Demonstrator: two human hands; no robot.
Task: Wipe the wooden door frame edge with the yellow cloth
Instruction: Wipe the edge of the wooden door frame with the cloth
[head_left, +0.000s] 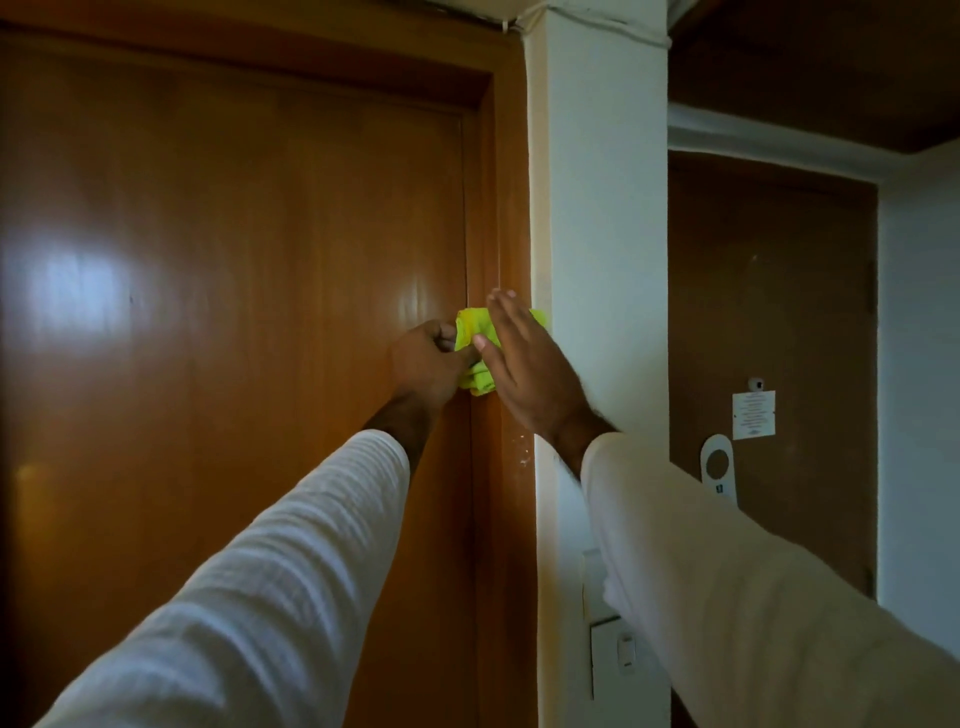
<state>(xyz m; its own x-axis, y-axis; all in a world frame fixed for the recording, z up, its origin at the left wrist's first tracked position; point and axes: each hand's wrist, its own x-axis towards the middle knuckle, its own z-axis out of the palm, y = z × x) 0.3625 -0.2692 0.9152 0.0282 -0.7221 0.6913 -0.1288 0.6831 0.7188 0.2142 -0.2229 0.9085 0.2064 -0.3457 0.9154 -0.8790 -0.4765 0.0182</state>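
The big brown door (234, 312) is on the left. The left hand (426, 364) is curled tight, pinching the left end of the yellow cloth (474, 332). The cloth is bunched up against the wooden door frame edge (506, 208), between both hands. The right hand (524, 369) lies flat and open on it, pressing. The frame edge runs straight up and down, so the wipe should too.

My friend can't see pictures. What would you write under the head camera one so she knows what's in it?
Two hands in white sleeves hold a bunched yellow cloth against the wooden door frame edge: the left hand grips it, the right hand lies flat over it. A closed wooden door is left of the frame, a white wall right.
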